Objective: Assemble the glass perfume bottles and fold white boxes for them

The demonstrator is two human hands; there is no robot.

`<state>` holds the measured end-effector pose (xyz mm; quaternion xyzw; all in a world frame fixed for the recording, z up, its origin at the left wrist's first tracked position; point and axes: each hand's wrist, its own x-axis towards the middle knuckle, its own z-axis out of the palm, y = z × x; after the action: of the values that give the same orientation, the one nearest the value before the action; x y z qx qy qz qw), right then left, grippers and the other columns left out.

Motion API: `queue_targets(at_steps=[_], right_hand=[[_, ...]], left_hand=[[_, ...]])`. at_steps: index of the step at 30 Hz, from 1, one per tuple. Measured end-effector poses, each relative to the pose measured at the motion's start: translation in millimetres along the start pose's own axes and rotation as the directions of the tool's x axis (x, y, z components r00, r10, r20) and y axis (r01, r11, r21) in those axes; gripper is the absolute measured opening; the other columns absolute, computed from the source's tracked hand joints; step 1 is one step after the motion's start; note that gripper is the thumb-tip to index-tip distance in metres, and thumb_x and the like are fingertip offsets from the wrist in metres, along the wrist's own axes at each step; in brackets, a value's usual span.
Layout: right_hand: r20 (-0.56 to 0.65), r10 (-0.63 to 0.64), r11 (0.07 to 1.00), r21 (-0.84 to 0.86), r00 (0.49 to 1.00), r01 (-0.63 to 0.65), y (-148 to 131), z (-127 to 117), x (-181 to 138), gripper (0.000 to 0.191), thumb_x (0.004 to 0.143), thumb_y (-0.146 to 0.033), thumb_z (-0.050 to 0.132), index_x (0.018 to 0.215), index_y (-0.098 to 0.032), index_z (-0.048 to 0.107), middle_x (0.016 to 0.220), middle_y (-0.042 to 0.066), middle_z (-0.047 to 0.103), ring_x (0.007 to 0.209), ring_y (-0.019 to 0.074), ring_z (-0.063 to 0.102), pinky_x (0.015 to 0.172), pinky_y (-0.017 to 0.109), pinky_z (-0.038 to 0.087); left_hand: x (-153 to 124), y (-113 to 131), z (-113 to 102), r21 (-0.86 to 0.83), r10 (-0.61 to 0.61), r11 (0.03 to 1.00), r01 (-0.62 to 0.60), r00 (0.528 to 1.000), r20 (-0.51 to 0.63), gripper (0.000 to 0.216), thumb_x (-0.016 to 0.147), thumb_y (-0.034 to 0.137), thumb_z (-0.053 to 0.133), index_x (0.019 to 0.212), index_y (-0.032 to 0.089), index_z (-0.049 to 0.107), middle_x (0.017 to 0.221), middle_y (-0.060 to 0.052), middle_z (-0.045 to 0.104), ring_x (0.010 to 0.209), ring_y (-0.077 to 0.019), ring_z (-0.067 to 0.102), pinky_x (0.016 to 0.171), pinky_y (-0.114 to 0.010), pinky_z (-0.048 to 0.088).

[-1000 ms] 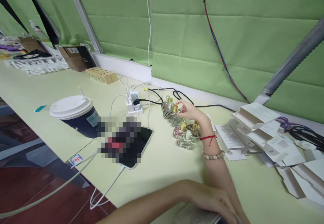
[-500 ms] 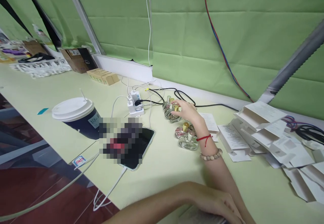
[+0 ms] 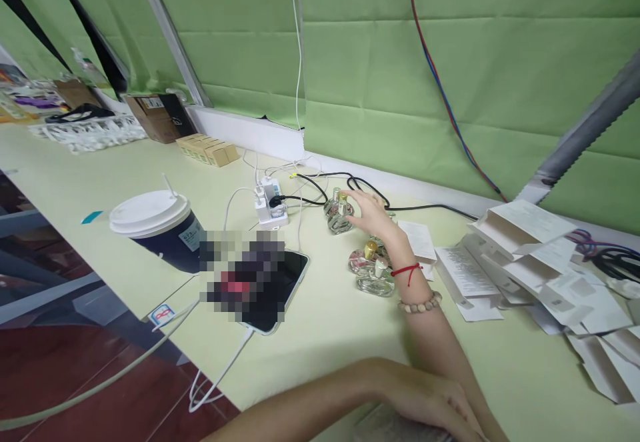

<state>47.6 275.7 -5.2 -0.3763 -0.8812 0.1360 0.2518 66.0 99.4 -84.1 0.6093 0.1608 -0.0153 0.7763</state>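
Note:
My right hand (image 3: 371,214), with a red string and a beaded bracelet at the wrist, is beside a small cluster of clear glass perfume bottles (image 3: 340,221). Its thumb and fingers are apart and curved near the gold cap; no grip shows. Closer to me, under the wrist, stand more perfume bottles (image 3: 375,285) with gold and pale caps, partly hidden by the arm. My left hand (image 3: 433,395) lies across the lower right forearm, fingers stretched out and holding nothing I can see. Its fingertips run toward the lower edge of the picture.
White flattened cartons (image 3: 530,262) pile up on the right. A phone (image 3: 287,282), partly pixelated, lies left of the bottles, with a lidded cup (image 3: 165,235) beyond it. The power strip (image 3: 270,205) and cables run along the back. Small tan boxes (image 3: 207,150) sit farther left.
The view has shifted slightly, moving everything a little to the right. My right hand's fingers stand a bit farther from the bottle cluster. My left arm stays across the right forearm.

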Motion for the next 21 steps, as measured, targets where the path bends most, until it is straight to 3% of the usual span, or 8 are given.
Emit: queue_targets(at_steps=[3,5,8,11,14,18,21], right_hand=[[0.096,-0.035,0.995,0.092,0.995,0.026,0,4,2,0.053,0.075,-0.015,0.06,0.126,-0.017,0.048,0.124,0.009,0.045,0.109,0.0188,0.046,0.096,0.034,0.031],[0.109,-0.007,0.994,0.105,0.994,-0.004,1,5,3,0.05,0.074,-0.015,0.061,0.123,-0.015,0.051,0.114,0.009,0.047,0.099,0.0165,0.049,0.087,0.029,0.037],[0.17,0.042,0.991,0.121,0.985,-0.063,2,7,2,0.031,0.075,-0.016,0.061,0.106,-0.013,0.059,0.099,0.007,0.051,0.087,0.0136,0.05,0.08,0.025,0.038],[0.284,0.028,0.979,0.187,0.959,-0.084,-1,7,1,0.02,0.077,-0.016,0.059,0.097,-0.012,0.06,0.094,0.004,0.055,0.083,0.0112,0.049,0.076,0.022,0.036],[0.374,-0.012,0.976,0.207,0.927,-0.071,-2,6,1,0.012,0.078,-0.017,0.06,0.089,-0.013,0.063,0.09,0.002,0.057,0.079,0.0104,0.048,0.071,0.021,0.035],[0.446,-0.127,0.959,0.284,0.886,-0.005,-8,3,2,0.026,0.07,-0.018,0.068,0.095,-0.016,0.065,0.09,0.003,0.058,0.078,0.0116,0.05,0.067,0.022,0.037],[0.541,-0.236,0.926,0.377,0.807,0.018,-27,-3,-1,0.038,0.068,-0.01,0.067,0.105,-0.014,0.062,0.085,0.003,0.062,0.074,0.0111,0.052,0.064,0.021,0.038]], left_hand=[[1,-2,0,-0.016,-0.03,0.999,0.029,1.0,-0.007,0.041,0.062,0.042,0.056,0.078,0.004,0.057,0.088,-0.005,0.055,0.074,-0.0112,0.05,0.065,-0.02,0.043],[4,-6,-1,-0.028,0.024,0.999,-0.023,1.0,0.012,0.041,0.06,0.042,0.059,0.077,0.005,0.057,0.085,-0.004,0.055,0.076,-0.0118,0.051,0.068,-0.02,0.044],[11,-16,-4,-0.039,0.181,0.983,-0.178,0.981,0.068,0.037,0.06,0.039,0.061,0.074,0.005,0.057,0.08,-0.003,0.055,0.078,-0.012,0.051,0.071,-0.019,0.043],[18,-26,-7,-0.065,0.339,0.94,-0.333,0.932,0.126,0.03,0.062,0.033,0.06,0.073,0.005,0.061,0.086,-0.005,0.056,0.085,-0.0136,0.052,0.072,-0.018,0.044],[20,-33,-8,-0.093,0.401,0.916,-0.391,0.903,0.155,0.026,0.061,0.027,0.06,0.071,0.004,0.064,0.095,-0.008,0.055,0.096,-0.0172,0.051,0.071,-0.019,0.046],[17,-35,-9,-0.092,0.374,0.927,-0.364,0.914,0.155,0.024,0.065,0.025,0.058,0.073,0.003,0.064,0.098,-0.008,0.054,0.102,-0.019,0.051,0.075,-0.02,0.047],[16,-33,-8,-0.096,0.365,0.931,-0.353,0.916,0.164,0.026,0.066,0.026,0.058,0.074,0.002,0.064,0.098,-0.008,0.055,0.103,-0.0201,0.051,0.075,-0.02,0.046]])
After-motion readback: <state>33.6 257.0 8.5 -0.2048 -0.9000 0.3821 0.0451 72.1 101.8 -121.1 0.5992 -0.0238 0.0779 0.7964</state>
